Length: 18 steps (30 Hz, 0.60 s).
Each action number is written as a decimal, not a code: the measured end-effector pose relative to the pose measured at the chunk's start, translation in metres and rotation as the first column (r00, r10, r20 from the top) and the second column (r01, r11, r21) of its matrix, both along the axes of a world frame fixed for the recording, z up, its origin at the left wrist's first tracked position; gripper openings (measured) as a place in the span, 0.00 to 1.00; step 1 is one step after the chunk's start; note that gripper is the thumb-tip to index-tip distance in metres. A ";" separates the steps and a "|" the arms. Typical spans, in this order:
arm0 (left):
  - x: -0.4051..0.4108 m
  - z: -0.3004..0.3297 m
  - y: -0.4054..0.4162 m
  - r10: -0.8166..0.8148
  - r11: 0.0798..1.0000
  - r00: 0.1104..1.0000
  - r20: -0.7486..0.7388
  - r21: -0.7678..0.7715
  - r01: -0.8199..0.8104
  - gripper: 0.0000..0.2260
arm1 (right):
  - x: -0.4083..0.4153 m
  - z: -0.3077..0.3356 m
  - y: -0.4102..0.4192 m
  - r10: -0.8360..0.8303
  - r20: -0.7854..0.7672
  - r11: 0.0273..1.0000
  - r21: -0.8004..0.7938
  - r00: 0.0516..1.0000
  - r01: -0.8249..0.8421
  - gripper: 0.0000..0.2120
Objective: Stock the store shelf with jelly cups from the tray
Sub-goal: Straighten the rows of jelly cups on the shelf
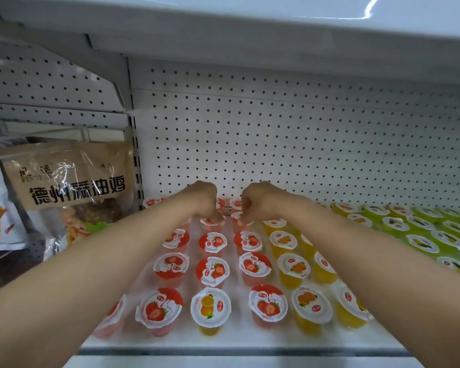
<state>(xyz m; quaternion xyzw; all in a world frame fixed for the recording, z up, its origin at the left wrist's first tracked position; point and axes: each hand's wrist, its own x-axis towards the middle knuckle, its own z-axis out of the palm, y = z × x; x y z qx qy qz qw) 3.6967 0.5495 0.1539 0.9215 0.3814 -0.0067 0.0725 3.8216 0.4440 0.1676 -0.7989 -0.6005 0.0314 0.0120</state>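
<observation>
while each hand's grip pinches a strawberry cup point(212, 221), the back wall point(276, 144) stands near.

Red jelly cups point(212, 270), their white lids printed with strawberries, are set in rows on a white shelf point(239, 338). Orange cups point(294, 269) with orange-fruit lids are ranged to their right, and green cups point(422, 245) beyond. A white back panel point(290, 144) is dotted with black holes. A tan packet point(67, 176) at left is lettered in black.
</observation>
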 end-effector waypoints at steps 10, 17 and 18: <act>-0.018 -0.006 -0.038 -0.083 0.992 0.992 -0.100 -0.099 0.073 0.21 | -0.022 -0.005 -0.022 0.039 -0.005 0.981 -0.192 0.999 -0.039 0.22; -0.020 -0.012 -0.040 -0.108 0.994 0.986 -0.127 -0.019 0.106 0.20 | -0.022 -0.017 -0.022 0.034 0.026 0.995 -0.098 0.999 -0.032 0.17; -0.020 -0.013 -0.039 -0.109 0.994 0.987 -0.121 -0.027 0.107 0.20 | -0.022 -0.018 -0.022 0.036 0.039 0.996 -0.088 0.999 -0.032 0.16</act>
